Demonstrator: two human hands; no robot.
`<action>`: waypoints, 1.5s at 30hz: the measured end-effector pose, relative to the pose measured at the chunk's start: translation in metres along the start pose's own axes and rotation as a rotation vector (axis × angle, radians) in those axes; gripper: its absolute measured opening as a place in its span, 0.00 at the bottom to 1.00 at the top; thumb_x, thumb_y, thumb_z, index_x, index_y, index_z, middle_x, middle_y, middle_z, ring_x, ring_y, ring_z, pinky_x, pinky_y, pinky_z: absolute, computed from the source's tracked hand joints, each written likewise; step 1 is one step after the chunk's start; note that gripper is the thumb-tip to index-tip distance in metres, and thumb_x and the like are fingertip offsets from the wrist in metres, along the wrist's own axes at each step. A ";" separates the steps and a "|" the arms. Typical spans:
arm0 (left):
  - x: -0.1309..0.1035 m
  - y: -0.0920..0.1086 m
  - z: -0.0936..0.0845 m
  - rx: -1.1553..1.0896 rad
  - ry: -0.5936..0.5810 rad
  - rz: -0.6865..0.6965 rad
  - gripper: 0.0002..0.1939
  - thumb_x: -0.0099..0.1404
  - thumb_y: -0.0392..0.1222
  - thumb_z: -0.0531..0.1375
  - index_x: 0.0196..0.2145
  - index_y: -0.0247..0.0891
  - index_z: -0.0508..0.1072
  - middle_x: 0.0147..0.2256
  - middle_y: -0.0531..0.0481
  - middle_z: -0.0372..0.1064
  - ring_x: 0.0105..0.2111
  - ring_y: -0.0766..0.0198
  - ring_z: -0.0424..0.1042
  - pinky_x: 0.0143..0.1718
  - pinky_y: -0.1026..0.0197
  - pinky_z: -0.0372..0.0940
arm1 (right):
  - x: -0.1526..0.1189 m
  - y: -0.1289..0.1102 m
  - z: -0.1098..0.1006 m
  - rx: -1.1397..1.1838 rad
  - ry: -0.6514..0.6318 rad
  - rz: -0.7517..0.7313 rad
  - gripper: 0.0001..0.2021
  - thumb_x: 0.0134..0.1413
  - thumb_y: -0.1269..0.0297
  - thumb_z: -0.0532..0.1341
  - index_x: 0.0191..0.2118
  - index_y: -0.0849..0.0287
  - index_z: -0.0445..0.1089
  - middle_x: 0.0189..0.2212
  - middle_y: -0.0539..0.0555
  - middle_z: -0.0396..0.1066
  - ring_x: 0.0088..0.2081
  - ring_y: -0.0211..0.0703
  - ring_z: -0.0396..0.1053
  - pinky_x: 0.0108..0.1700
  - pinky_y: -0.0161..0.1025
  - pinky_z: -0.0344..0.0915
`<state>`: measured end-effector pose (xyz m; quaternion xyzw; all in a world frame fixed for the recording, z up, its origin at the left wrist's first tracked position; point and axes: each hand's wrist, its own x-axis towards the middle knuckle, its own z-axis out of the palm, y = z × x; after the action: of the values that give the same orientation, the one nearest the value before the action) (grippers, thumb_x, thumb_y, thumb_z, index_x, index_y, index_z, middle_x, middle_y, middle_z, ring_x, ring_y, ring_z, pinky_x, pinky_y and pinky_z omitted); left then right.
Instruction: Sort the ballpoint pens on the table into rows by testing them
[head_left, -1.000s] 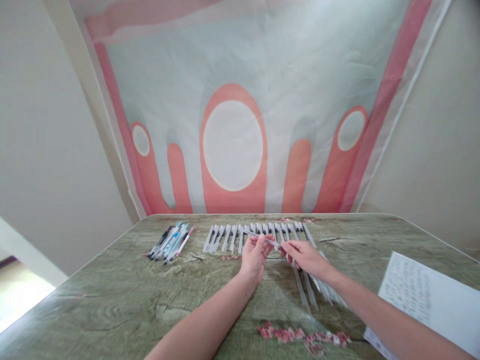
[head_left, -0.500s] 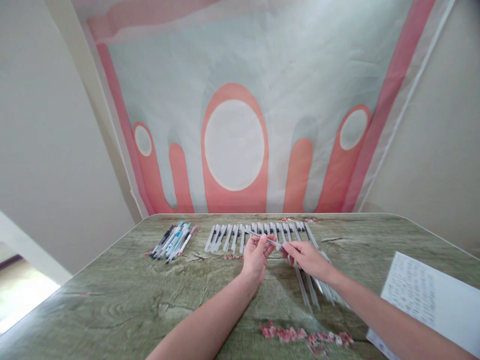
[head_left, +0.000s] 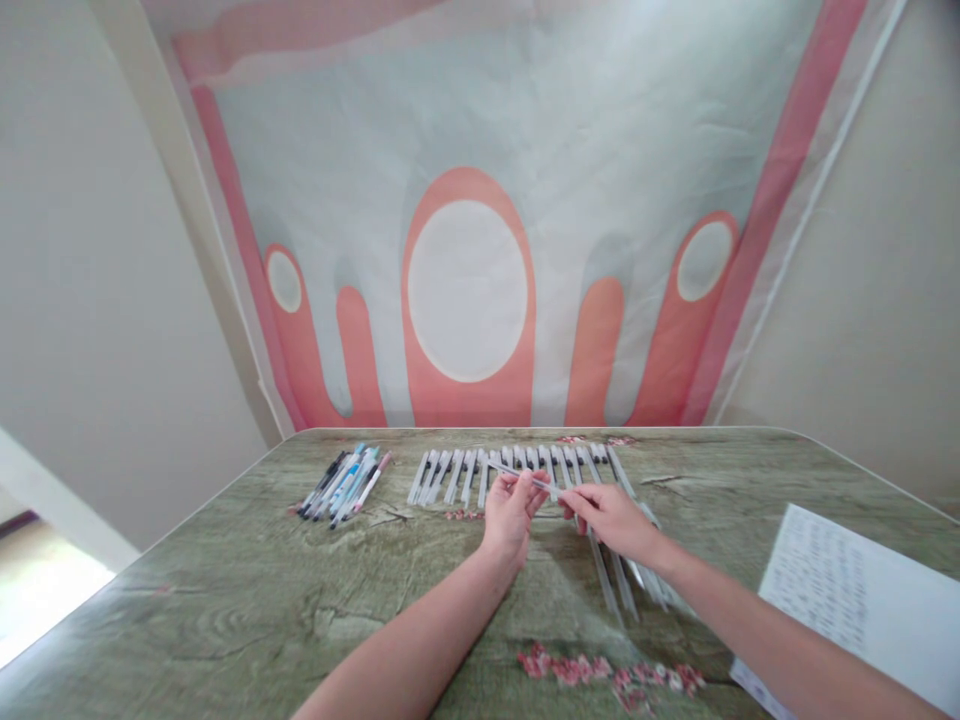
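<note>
While the left hand (head_left: pixel 508 518) and right hand (head_left: pixel 611 520) pinched a slim pen (head_left: pixel 505 467) near the row of clear tubes (head_left: pixel 454 480), an uneven tug could have flung it among them.

Both hands (head_left: pixel 512 505) grip a slim pen (head_left: pixel 538 484).

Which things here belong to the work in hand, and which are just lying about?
Likely in use:
slim rod, between left hand and right hand
row of clear barrels
loose clear tubes by the right hand

Probably just lying about:
mixed pens
marked paper
</note>
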<state>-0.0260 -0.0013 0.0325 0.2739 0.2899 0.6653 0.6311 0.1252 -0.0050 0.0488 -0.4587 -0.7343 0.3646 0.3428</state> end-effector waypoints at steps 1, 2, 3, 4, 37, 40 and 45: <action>0.000 0.000 0.000 0.000 0.003 0.000 0.16 0.51 0.42 0.62 0.28 0.37 0.56 0.32 0.46 0.71 0.35 0.63 0.71 0.41 0.57 0.63 | 0.000 0.000 0.000 -0.003 -0.008 0.001 0.18 0.52 0.53 0.50 0.26 0.61 0.68 0.17 0.49 0.66 0.17 0.33 0.60 0.21 0.31 0.57; 0.000 0.000 0.000 -0.001 0.006 0.000 0.16 0.51 0.42 0.62 0.28 0.37 0.56 0.32 0.46 0.71 0.35 0.63 0.71 0.41 0.57 0.63 | 0.000 0.001 0.000 -0.007 0.000 -0.006 0.17 0.52 0.53 0.50 0.26 0.61 0.68 0.17 0.49 0.66 0.17 0.33 0.60 0.21 0.31 0.57; 0.000 0.000 0.000 -0.003 0.007 0.002 0.16 0.51 0.42 0.62 0.28 0.37 0.56 0.32 0.46 0.71 0.35 0.63 0.71 0.41 0.57 0.63 | 0.000 0.001 0.000 -0.013 0.014 -0.019 0.16 0.52 0.53 0.51 0.26 0.60 0.67 0.17 0.49 0.66 0.17 0.33 0.61 0.21 0.31 0.57; 0.001 0.000 -0.001 -0.005 0.007 0.004 0.16 0.51 0.42 0.62 0.28 0.37 0.56 0.32 0.46 0.71 0.35 0.63 0.71 0.42 0.58 0.63 | 0.000 0.002 -0.001 -0.022 0.029 -0.034 0.15 0.51 0.54 0.52 0.26 0.60 0.67 0.18 0.49 0.66 0.18 0.33 0.61 0.22 0.31 0.57; -0.008 0.000 0.008 -0.020 -0.024 -0.010 0.11 0.52 0.39 0.61 0.33 0.33 0.65 0.34 0.44 0.68 0.36 0.65 0.69 0.43 0.60 0.61 | -0.001 -0.002 -0.004 -0.162 -0.035 -0.038 0.14 0.50 0.59 0.52 0.22 0.62 0.66 0.15 0.48 0.63 0.19 0.33 0.59 0.21 0.30 0.53; -0.006 0.002 0.006 0.004 -0.015 -0.015 0.12 0.51 0.40 0.61 0.32 0.33 0.65 0.31 0.48 0.68 0.32 0.68 0.69 0.39 0.62 0.62 | -0.002 0.000 -0.003 -0.179 -0.108 -0.034 0.13 0.49 0.59 0.54 0.22 0.62 0.66 0.16 0.48 0.64 0.19 0.33 0.59 0.21 0.29 0.53; -0.001 0.007 0.005 0.120 0.029 -0.020 0.12 0.50 0.41 0.61 0.31 0.33 0.66 0.29 0.49 0.67 0.30 0.69 0.68 0.36 0.62 0.64 | 0.001 0.006 -0.015 -0.093 -0.103 0.054 0.09 0.45 0.59 0.57 0.28 0.61 0.65 0.18 0.48 0.66 0.16 0.32 0.61 0.17 0.28 0.54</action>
<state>-0.0274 -0.0027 0.0409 0.2990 0.3411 0.6444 0.6157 0.1402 0.0012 0.0513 -0.4743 -0.7545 0.3624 0.2729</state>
